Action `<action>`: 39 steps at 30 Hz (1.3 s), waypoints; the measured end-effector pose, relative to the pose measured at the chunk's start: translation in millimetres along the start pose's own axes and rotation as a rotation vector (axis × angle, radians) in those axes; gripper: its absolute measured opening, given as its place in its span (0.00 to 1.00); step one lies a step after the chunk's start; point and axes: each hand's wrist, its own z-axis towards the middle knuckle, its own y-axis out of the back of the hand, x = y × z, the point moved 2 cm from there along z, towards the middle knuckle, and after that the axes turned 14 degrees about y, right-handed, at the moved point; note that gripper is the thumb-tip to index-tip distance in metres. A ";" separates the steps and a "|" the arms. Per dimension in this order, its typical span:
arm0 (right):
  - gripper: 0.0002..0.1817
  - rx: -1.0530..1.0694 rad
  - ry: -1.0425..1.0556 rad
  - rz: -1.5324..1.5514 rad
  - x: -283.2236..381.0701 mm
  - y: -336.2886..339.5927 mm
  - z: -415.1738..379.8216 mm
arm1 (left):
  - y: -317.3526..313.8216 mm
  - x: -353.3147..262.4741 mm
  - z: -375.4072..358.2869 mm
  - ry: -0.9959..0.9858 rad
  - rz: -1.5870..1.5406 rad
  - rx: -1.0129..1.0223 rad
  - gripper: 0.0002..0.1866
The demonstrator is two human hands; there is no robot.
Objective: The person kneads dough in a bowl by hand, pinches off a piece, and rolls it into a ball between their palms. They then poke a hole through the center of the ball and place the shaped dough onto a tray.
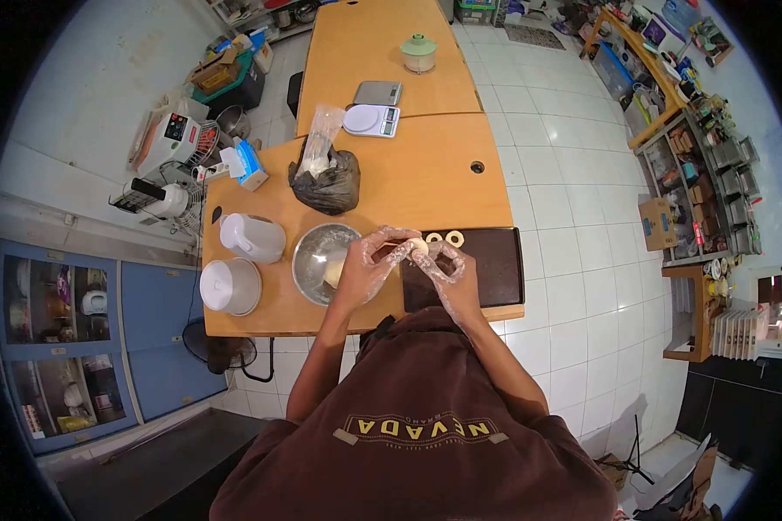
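Both my hands wear clear plastic gloves and meet over the near edge of the orange table (426, 182). My left hand (372, 262) and my right hand (449, 271) pinch a small pale piece of dough (418, 247) between their fingertips. Under my right hand lies a dark baking tray (491, 265), and two pale dough rings (444, 237) rest at its far edge. A steel bowl (316, 260) with a lump of dough (333, 274) in it stands just left of my left hand.
A white jug (252, 236) and a white lidded container (230, 286) stand left of the bowl. Farther off are a black bag (328, 185) with a clear bag in it, two scales (374, 111), and a green-lidded jar (418, 52). Shelves line the right wall.
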 end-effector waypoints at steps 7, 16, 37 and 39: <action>0.08 -0.120 0.061 0.132 3.7 -1.7 -1.5 | -6.0 0.2 -4.0 -0.019 -0.055 -0.004 0.14; 0.08 -0.038 0.024 0.092 2.6 -0.9 -3.2 | -2.5 -11.1 -6.3 0.004 0.087 0.026 0.16; 0.08 0.029 -0.009 0.100 -2.3 2.8 -1.9 | 2.1 -6.0 -6.8 -0.074 0.231 0.111 0.25; 0.08 0.019 -0.001 0.094 -4.7 2.9 -4.1 | 2.5 -2.2 -8.8 -0.066 0.156 0.110 0.27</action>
